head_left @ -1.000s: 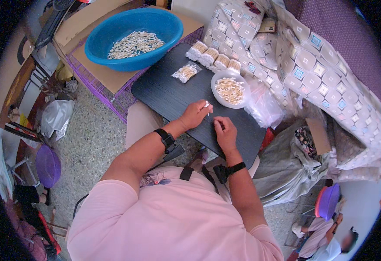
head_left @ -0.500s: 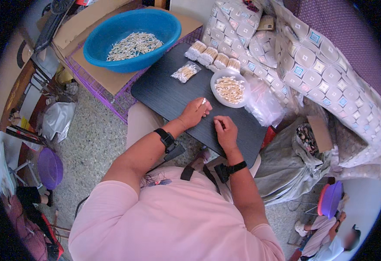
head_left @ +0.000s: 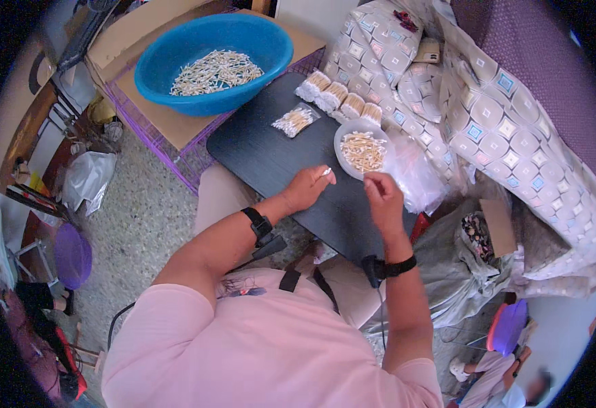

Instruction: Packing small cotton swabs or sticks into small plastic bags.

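My left hand [head_left: 307,189] is closed over the black tabletop [head_left: 257,149], and white cotton tips of swabs [head_left: 326,172] poke out at its fingers. My right hand [head_left: 384,198] is pinched just at the near side of a white bowl [head_left: 339,155] filled with cotton swabs [head_left: 364,149]. What those pinched fingers hold, if anything, is too small to make out. Farther back on the table lies a clear bag of cotton swabs [head_left: 294,121]. Several packed bundles of swabs [head_left: 352,105] stand in a row along the far edge.
Beyond the table's left end, a large blue basin [head_left: 149,68] of loose swabs rests on cardboard [head_left: 179,132] over a purple wire rack. Clear plastic bags [head_left: 417,178] lie right of the bowl. A grey sack [head_left: 440,279] stands on the right; another person [head_left: 515,381] sits behind it.
My right hand has moved right and away from me, from beside the left hand to the bowl's near side. The left hand has shifted only slightly and stays closed.
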`<control>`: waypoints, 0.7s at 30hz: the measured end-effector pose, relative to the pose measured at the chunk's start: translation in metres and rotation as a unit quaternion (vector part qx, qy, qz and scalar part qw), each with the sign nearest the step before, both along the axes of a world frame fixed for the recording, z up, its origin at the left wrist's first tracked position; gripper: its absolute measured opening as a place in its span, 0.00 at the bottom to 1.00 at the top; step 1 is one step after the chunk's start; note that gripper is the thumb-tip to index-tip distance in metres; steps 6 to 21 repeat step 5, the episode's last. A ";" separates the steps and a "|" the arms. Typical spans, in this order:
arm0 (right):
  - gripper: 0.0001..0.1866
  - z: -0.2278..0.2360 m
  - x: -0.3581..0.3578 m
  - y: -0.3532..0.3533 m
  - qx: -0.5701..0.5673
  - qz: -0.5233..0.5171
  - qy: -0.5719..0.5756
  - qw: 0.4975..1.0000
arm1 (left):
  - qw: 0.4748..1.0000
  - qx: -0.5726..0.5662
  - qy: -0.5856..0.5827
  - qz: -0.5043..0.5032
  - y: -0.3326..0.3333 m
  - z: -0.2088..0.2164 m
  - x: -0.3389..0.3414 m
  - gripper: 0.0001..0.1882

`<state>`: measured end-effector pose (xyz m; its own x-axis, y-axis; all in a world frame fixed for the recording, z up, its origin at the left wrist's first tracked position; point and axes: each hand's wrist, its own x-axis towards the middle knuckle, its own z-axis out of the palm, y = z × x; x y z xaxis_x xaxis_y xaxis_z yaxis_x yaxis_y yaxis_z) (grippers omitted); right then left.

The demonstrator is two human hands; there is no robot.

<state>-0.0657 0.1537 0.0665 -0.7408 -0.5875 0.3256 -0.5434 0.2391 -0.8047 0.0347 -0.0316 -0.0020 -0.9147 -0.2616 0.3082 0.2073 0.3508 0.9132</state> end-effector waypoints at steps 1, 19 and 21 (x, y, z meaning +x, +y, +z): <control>0.06 0.010 -0.009 -0.005 0.021 -0.010 0.048 0.999 | 1.000 -0.013 0.025 0.001 0.000 -0.004 -0.001 0.12; 0.07 0.024 -0.044 -0.023 0.120 0.028 0.135 0.983 | 0.998 -0.065 -0.004 -0.018 -0.003 -0.004 -0.002 0.13; 0.07 0.024 -0.044 -0.023 0.120 0.028 0.135 0.983 | 0.998 -0.065 -0.004 -0.018 -0.003 -0.004 -0.002 0.13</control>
